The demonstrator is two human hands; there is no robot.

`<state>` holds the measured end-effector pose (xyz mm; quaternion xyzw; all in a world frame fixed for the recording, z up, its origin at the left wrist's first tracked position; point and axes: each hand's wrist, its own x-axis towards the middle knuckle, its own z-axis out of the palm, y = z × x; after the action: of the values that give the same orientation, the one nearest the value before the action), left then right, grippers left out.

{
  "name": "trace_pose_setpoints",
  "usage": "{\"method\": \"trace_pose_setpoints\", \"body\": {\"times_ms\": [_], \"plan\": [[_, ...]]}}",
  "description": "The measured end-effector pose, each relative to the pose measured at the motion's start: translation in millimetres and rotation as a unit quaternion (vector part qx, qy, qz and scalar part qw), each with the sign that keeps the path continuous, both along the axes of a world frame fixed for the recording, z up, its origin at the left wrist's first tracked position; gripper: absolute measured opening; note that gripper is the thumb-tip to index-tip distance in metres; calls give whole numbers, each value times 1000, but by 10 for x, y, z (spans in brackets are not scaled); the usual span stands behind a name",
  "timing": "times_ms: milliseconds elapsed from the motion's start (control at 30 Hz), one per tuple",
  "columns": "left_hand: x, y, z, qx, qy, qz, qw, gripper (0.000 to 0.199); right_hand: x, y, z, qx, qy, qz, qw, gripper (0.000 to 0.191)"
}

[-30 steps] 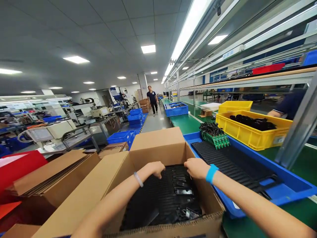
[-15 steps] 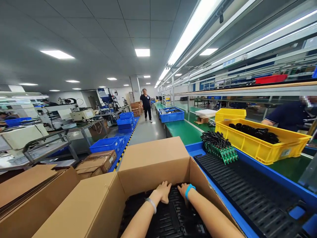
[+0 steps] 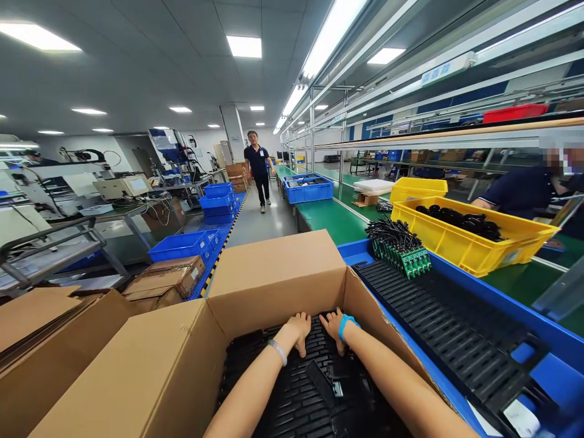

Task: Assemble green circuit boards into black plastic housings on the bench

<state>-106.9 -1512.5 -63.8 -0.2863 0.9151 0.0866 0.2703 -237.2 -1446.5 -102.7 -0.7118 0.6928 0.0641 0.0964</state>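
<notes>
And here are both your arms, reaching forward and down into the open cardboard box [image 3: 278, 299], elbows low at the bottom edge of view, forearms angling in toward each other. Your left hand [image 3: 298, 333] lies palm down on the black slotted pieces [image 3: 283, 395] inside the box, its fingers a little apart and pointing to the far wall, thumb out toward the other hand. Just beside it, your right hand [image 3: 336, 330] is down on the same black layer near the far right corner, fingers spread, thumb angled back; neither hand shows anything pinched. A pale bangle [image 3: 277, 351] circles the left wrist, a blue band [image 3: 345, 327] the right. Over to the right, along the box, a blue tray [image 3: 554, 359] holds a long black slotted panel [image 3: 438, 322], with green circuit boards [image 3: 410, 261] and their black leads bunched at its far end. Past that, a yellow bin [image 3: 456, 246] of dark parts sits on the green counter [image 3: 331, 220], and a co-worker in a dark shirt [image 3: 520, 190] is behind it. Up the grey aisle, another person [image 3: 259, 167] faces your way, between stacked blue bins [image 3: 218, 204] and the counter, under bright strip lights.
</notes>
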Motion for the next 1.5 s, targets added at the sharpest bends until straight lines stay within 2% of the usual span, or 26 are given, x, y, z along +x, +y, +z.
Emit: {"method": "trace_pose_setpoints", "body": {"times_ms": [167, 367, 533, 667, 833, 967, 1100, 1167, 1267, 1400, 1500], "plan": [[-62, 94, 23, -25, 7, 24, 999, 139, 18, 33, 14, 46, 72, 5, 996, 47], [6, 56, 83, -7, 24, 15, 1000, 135, -20, -65, -10, 84, 89, 19, 992, 47], [-20, 56, 66, 13, 4, 28, 1000, 148, -79, -66, -33, 85, 89, 43, 991, 52], [-67, 57, 13, 22, -10, 40, 999, 148, -108, -22, -39, 80, 102, 57, 990, 55], [-107, 125, -75, -9, 1, 49, 999, 145, -107, 3, -14, 51, 121, 84, 988, 56], [-71, 120, -94, -27, 32, 37, 998, 143, -132, 20, 86, 39, 136, 106, 984, 68], [68, 78, -87, -29, 68, 21, 997, 140, -132, 51, 216, 26, 155, 123, 980, 113], [157, 73, -92, -27, 90, 16, 995, 137, -111, 54, 275, 21, 165, 129, 978, 127], [274, 78, -112, -23, 125, 9, 992, 135, -61, 38, 362, 17, 181, 132, 974, 129], [379, 77, -147, -14, 178, 4, 984, 143, 20, 9, 493, 13, 199, 130, 971, 133], [428, 75, -186, -16, 220, 17, 975, 146, 91, 0, 582, -2, 205, 127, 970, 128]]}}
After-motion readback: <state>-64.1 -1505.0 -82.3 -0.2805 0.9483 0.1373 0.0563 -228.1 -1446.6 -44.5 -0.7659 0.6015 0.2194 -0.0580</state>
